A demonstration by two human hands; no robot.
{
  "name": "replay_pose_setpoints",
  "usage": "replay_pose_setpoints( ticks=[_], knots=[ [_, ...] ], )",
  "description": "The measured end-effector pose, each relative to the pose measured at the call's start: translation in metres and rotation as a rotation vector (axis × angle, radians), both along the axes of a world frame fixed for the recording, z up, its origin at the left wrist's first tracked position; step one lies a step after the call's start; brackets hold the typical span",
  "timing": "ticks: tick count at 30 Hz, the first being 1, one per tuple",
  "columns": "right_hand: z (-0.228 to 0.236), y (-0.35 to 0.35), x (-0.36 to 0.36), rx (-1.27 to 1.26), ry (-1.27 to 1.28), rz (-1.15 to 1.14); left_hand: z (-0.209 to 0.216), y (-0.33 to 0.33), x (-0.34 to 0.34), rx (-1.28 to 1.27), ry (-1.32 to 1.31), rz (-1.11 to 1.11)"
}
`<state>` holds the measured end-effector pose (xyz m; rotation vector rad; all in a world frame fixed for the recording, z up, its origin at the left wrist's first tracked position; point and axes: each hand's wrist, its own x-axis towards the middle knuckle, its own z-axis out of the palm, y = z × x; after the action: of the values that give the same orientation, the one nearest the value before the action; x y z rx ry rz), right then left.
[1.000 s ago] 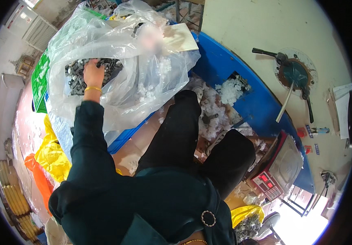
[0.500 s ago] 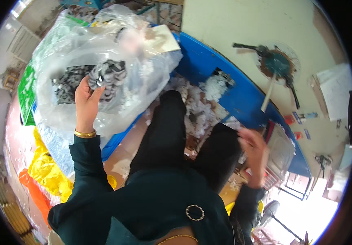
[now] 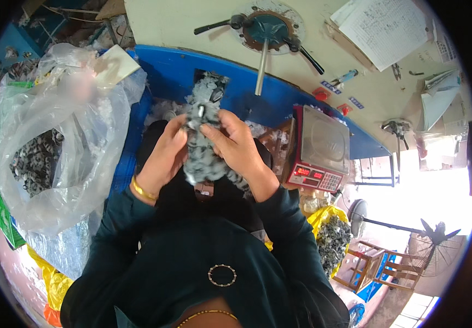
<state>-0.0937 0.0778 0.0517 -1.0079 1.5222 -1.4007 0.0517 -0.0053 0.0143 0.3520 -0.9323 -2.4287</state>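
Observation:
Between my two hands is a grey-and-black mottled plush piece (image 3: pixel 206 161), held over my lap. My left hand (image 3: pixel 162 158) pinches its upper left side. My right hand (image 3: pixel 241 147) grips the right side, with the thumb laid across the top. The piece's lower end is blurred. Just beyond it, white fluff (image 3: pixel 209 90) clings around a dark fitting on the blue panel (image 3: pixel 164 65). To the left, a clear plastic bag (image 3: pixel 96 186) stands open with more grey-and-black plush pieces (image 3: pixel 36 164) inside.
A red scale (image 3: pixel 310 174) with a steel pan stands at the right. The pale table (image 3: pixel 181 16) carries a round green fitting (image 3: pixel 268 33) with black-handled levers, and papers (image 3: pixel 381 33). Lower right are a yellow bag (image 3: pixel 320 216) of plush pieces, a wooden chair (image 3: pixel 362 268) and a fan (image 3: pixel 438 251).
My left hand has left the plastic bag, bringing a plush piece over my lap. My right hand has come in from the right and grips it too. The view has swung right.

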Motion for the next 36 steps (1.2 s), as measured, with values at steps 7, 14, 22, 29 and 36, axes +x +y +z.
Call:
replay_pose_setpoints(
  ticks=[7, 14, 22, 29, 36],
  knots=[
    [-0.018, 0.029, -0.038, -0.133, 0.886, 0.243, -0.014, -0.009, -0.059, 0.072, -0.246, -0.019],
    [-0.002, -0.019, -0.103, -0.139, 0.979, -0.479, 0.011, -0.027, -0.141, 0.036, -0.192, 0.072],
    [-0.009, -0.045, -0.168, -0.383, 1.136, -0.159, 0.000, -0.032, -0.128, -0.876, -0.437, -0.031],
    [-0.019, -0.095, -0.199, -0.516, 1.238, -0.397, 0.020, -0.046, -0.169, -0.472, -0.395, -0.182],
    [-0.015, -0.052, -0.162, -0.481, 1.247, -0.478, 0.018, -0.020, -0.135, -0.409, -0.366, -0.306]
  ],
)
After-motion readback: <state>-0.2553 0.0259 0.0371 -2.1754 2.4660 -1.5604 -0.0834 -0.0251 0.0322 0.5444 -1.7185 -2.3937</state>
